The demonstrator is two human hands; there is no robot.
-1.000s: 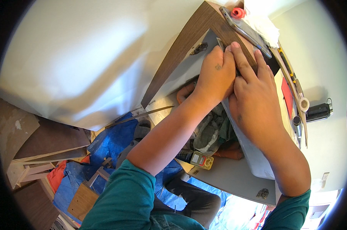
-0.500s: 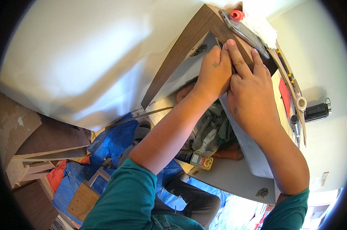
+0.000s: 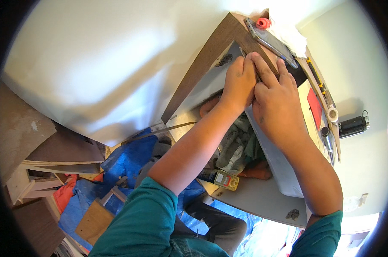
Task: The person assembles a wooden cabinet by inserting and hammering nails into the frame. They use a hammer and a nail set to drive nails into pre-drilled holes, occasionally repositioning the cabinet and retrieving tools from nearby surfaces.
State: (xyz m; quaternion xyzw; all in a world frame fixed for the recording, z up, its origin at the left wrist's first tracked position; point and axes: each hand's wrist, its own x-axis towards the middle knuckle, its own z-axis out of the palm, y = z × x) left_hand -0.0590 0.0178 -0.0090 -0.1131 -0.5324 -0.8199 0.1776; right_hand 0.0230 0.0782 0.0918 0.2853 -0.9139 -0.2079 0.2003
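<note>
My left hand (image 3: 239, 81) and my right hand (image 3: 276, 100) lie side by side at the upper corner of a cabinet frame. Both are pressed down on the top edge of a thin grey panel (image 3: 274, 160) that runs from that corner toward me. The left fingers are curled together over the edge. The right fingers are stretched along it and touch the brown wood board (image 3: 202, 75) that forms the corner. A thin dark strip shows between the fingertips; I cannot tell what it is.
A phone (image 3: 271, 40), a red cap (image 3: 263, 22) and a white cloth (image 3: 290, 36) rest on the board's top. A yellow knife (image 3: 316, 77), a tape roll (image 3: 332, 115) and a black cylinder (image 3: 352, 126) lie to the right. A yellow device (image 3: 223, 179), blue tarp (image 3: 125, 160) and stacked boards (image 3: 52, 150) lie below.
Both hands stay at the same corner. The right fingers have slid a little further up toward the brown board.
</note>
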